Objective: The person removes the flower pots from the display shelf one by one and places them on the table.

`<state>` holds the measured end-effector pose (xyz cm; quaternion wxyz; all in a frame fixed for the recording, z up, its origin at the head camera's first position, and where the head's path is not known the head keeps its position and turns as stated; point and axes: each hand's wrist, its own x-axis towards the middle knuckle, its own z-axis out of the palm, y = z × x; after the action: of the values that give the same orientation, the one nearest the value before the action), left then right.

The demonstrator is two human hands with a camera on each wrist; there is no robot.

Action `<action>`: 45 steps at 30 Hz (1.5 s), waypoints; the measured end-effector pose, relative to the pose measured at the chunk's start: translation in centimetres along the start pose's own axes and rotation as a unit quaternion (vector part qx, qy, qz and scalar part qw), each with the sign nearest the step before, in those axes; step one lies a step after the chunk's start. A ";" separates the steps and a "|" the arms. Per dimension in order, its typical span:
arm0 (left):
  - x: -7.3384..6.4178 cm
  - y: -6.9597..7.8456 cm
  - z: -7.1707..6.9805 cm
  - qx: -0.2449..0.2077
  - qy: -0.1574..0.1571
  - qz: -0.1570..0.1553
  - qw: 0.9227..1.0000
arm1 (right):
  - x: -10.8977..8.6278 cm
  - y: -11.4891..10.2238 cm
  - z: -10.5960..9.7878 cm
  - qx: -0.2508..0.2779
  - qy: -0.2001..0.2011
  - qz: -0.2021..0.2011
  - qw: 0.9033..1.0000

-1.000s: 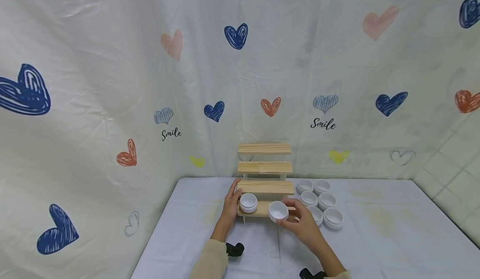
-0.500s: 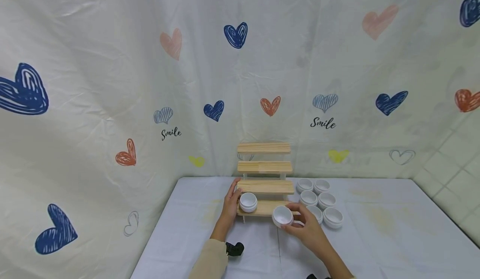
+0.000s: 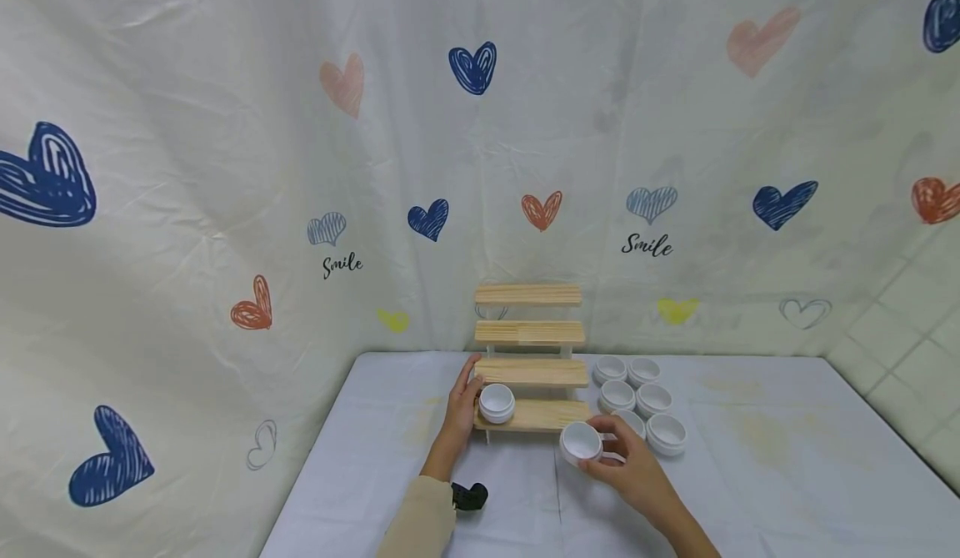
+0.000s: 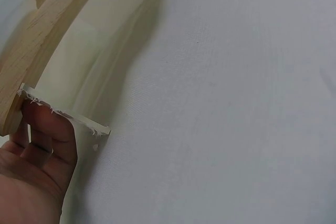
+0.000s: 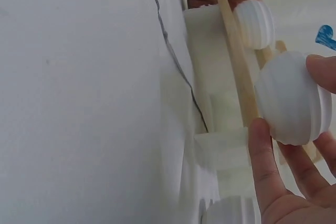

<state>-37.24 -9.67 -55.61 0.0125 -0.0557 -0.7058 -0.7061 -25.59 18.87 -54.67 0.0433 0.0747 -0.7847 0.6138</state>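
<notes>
In the head view a four-tier wooden display stand (image 3: pixel 531 372) with white supports stands on the table. My left hand (image 3: pixel 459 412) grips its left side; in the left wrist view the fingers (image 4: pixel 52 124) curl at the end of the lowest board. One small white bowl (image 3: pixel 497 404) sits at the left of the lowest shelf. My right hand (image 3: pixel 630 466) pinches another small white bowl (image 3: pixel 581 443) between thumb and fingers, in front of that shelf's right end. The right wrist view shows this held bowl (image 5: pixel 291 98) from the side, with stepped ridges near its rim.
Several white bowls (image 3: pixel 654 399) stand in two columns right of the stand; the right hand partly covers one. A white cloth (image 3: pixel 750 491) covers the table. A heart-printed curtain (image 3: pixel 420 124) hangs close behind the stand.
My right hand has moved the white bowl right and toward me, from over the lowest shelf to in front of its right end. The left hand stays on the stand.
</notes>
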 end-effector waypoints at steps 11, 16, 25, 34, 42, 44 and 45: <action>-0.8 1.5 -0.2 0.004 -0.010 -0.002 1.000 | -0.8 0.6 -1.7 -0.036 -0.005 0.042 0.998; -0.5 1.2 -0.2 0.000 -0.014 0.001 1.000 | -1.3 1.3 -2.6 -0.044 -0.010 0.039 0.998; -0.6 1.2 -0.1 0.007 -0.007 -0.002 1.000 | -1.8 1.3 -4.1 -0.055 -0.028 0.033 0.998; -0.6 1.4 -0.2 0.002 -0.015 -0.001 1.000 | -2.0 1.8 -5.4 -0.085 -0.040 0.033 0.995; -0.6 1.3 -0.2 -0.001 -0.015 -0.003 1.000 | -2.2 2.3 -6.3 -0.096 -0.044 0.026 0.994; -0.6 1.2 -0.2 0.002 -0.015 -0.003 1.000 | -2.2 2.5 -6.5 -0.098 -0.049 0.028 0.994; -0.6 1.2 -0.2 0.004 -0.015 -0.002 1.000 | -2.2 2.5 -6.5 -0.098 -0.053 0.028 0.993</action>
<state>-36.51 -9.89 -54.48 0.0002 -0.0648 -0.7091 -0.7022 -24.04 25.96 -55.87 -0.0083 0.0802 -0.8438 0.5306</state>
